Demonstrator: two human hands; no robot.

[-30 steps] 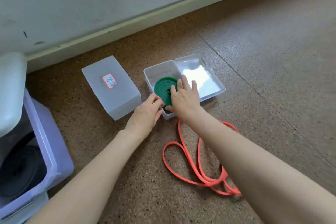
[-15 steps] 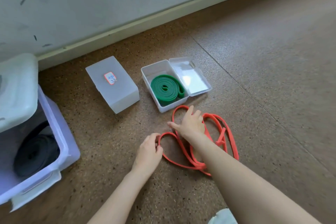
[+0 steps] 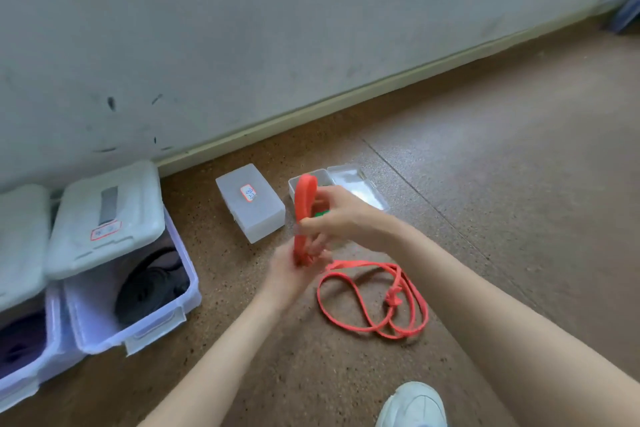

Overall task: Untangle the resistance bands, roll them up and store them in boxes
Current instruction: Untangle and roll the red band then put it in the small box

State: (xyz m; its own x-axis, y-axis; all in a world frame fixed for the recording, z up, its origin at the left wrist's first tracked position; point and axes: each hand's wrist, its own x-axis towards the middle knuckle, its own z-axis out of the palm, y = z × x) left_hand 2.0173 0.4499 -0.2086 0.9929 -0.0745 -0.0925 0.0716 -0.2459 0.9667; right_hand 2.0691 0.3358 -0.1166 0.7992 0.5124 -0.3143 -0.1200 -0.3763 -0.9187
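Both hands hold 1 end of the orange band (image 3: 372,298) up above the floor (image 3: 485,204).

2 lilac bins (image 3: 138,319) stand at the left by the wall. A closed clear box (image 3: 250,206) sits beside the open box (image 3: 353,184), where a bit of green band (image 3: 322,214) shows. The orange band's knotted loops lie on the floor; the right hand (image 3: 337,218) pinches its raised loop, and the left hand (image 3: 294,270) grips it just below.

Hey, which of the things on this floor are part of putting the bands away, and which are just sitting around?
Part of the job:
orange band, held by left hand and right hand
open clear box with green band
closed labelled box

Just lying about:
lidded storage bins
white shoe
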